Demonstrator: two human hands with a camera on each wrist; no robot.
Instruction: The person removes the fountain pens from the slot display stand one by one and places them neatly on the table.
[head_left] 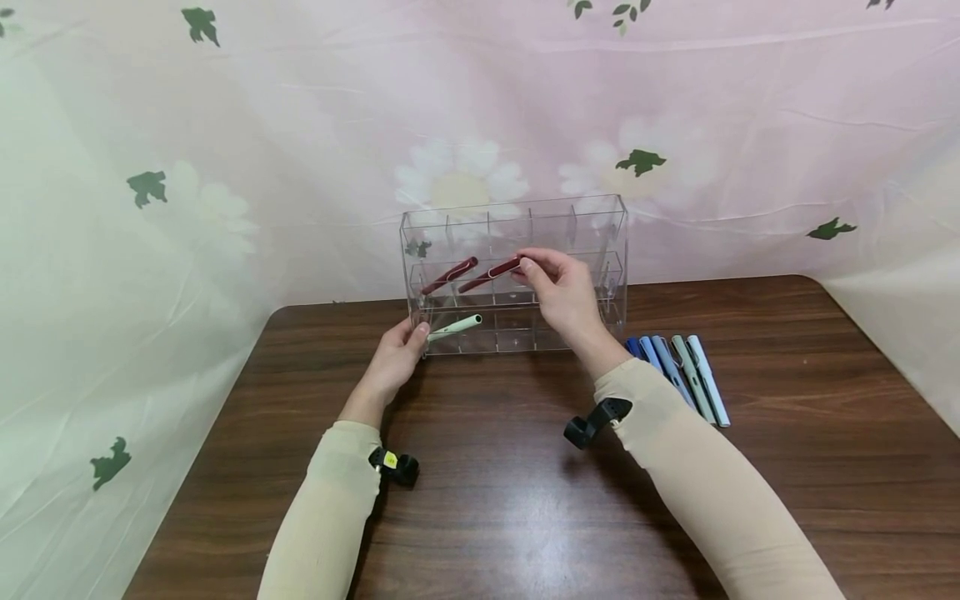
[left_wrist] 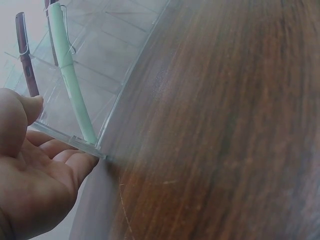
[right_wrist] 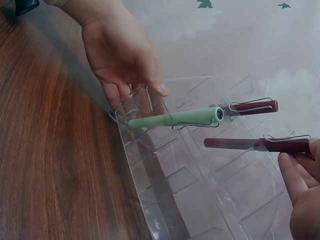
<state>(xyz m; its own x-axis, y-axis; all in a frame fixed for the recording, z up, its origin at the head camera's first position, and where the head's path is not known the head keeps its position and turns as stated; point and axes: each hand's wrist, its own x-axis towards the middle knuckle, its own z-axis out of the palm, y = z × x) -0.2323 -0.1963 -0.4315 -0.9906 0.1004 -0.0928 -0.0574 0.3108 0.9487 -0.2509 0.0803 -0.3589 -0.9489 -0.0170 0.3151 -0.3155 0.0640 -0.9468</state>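
A clear plastic pen holder with tiers of compartments stands at the back of the table. My left hand grips its left end, thumb on the near side and fingers around the side wall. Between the thumb and fingers of my right hand is the capped end of a dark red pen, its other end tilted down and left over the middle tier. A second dark red pen leans in the leftmost compartment of that tier. Below it, a light green pen leans in the front tier's left compartment.
Several pens in blue, green and pale blue lie side by side on the brown wooden table, right of the holder and partly behind the right forearm. A flowered cloth hangs behind and at both sides.
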